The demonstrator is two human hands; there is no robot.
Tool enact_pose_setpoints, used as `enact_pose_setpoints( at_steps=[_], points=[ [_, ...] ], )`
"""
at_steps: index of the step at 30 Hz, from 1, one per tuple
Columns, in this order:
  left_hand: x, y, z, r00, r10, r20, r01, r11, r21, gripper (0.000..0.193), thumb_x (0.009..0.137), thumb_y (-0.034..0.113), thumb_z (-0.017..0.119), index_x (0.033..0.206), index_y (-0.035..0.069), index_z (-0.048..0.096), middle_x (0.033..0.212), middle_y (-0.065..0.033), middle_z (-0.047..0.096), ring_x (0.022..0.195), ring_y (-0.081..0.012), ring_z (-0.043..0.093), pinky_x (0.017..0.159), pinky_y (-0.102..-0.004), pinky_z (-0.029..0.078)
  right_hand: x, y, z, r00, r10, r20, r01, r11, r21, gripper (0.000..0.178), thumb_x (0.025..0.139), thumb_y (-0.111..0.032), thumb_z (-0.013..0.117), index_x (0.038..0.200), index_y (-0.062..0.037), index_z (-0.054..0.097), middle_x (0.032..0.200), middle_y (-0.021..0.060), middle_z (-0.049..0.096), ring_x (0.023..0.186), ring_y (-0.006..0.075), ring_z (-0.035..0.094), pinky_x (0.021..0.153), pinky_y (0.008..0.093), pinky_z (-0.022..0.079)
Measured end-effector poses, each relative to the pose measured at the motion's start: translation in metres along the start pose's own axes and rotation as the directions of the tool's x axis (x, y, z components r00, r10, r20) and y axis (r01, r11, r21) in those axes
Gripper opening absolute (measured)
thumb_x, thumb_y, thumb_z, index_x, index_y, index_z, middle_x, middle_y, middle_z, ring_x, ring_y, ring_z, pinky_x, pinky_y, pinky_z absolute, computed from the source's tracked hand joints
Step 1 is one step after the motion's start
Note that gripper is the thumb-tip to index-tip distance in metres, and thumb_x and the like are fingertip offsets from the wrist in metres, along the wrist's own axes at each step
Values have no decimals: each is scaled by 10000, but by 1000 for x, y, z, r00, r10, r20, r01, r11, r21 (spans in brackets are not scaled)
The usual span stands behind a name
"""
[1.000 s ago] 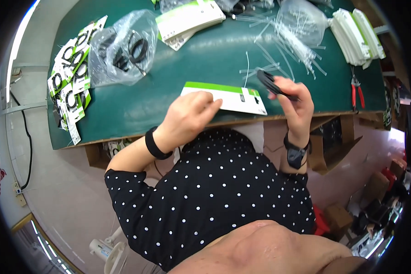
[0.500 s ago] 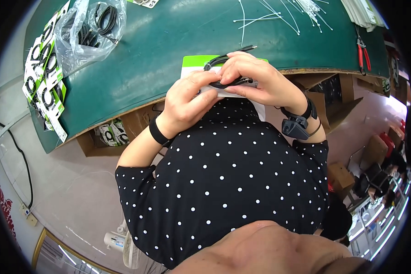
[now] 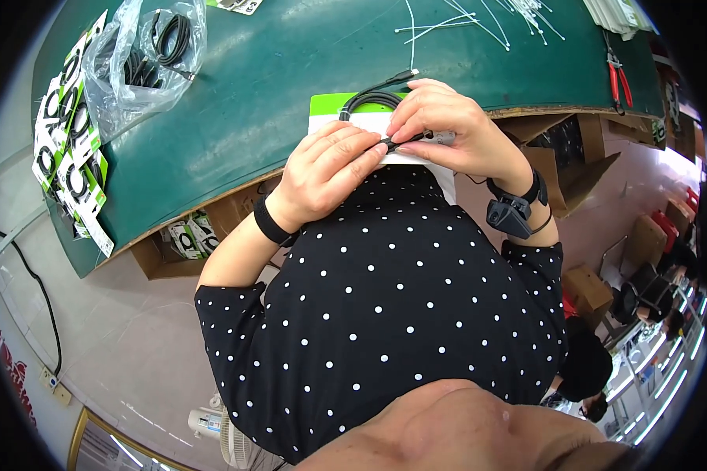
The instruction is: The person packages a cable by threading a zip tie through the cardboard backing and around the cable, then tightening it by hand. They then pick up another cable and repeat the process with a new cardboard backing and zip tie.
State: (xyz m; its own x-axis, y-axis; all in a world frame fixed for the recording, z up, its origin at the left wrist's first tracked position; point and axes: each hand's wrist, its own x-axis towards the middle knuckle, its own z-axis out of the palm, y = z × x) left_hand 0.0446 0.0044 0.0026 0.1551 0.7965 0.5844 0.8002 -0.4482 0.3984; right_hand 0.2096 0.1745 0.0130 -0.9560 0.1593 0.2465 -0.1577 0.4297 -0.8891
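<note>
A coiled black cable (image 3: 370, 100) lies against a white card with a green top band (image 3: 328, 105) at the near edge of the table. My left hand (image 3: 330, 163) is closed, its fingertips pressing the lower part of the coil to the card. Beside it my right hand (image 3: 446, 125) pinches the same cable between thumb and fingers. One plug end (image 3: 408, 75) sticks out past the card's top edge, above my right fingers. The stretch of cable under my fingertips is partly hidden.
Carded cables (image 3: 77, 184) pile up at the table's left end, next to a clear plastic bag (image 3: 122, 102) of black cables. White cable ties (image 3: 456, 27) lie scattered at the far side. Red-handled cutters (image 3: 617, 78) and a stack of cards (image 3: 614, 16) are at the right.
My left fingers have shifted right and flattened over the lower coil. The coil shows as a wider arc on the card, and its protruding plug has moved slightly left.
</note>
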Motion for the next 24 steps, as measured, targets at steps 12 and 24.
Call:
enact_pose_setpoints(
  at_steps=[12, 24],
  points=[
    [0, -4, -3, 999, 35, 26, -34, 998, -59, 245, 706, 19, 725, 942, -18, 669, 948, -149, 657, 844, -298, 662, 774, -384, 550, 0, 2, 4, 999, -31, -25, 30, 999, -32, 96, 744, -29, 723, 815, -51, 662, 869, 45, 669, 859, 217, 620, 1000, 478, 365],
    [3, -6, -3, 996, 91, 16, -89, 993, -75, 264, 658, 2, 669, 906, -81, 640, 917, -165, 615, 806, -303, 638, 707, -383, 546, 7, -1, -14, 993, -10, -115, 4, 999, -48, 91, 773, -38, 706, 856, -32, 671, 870, 72, 656, 820, 241, 610, 836, 361, 470]
  ],
)
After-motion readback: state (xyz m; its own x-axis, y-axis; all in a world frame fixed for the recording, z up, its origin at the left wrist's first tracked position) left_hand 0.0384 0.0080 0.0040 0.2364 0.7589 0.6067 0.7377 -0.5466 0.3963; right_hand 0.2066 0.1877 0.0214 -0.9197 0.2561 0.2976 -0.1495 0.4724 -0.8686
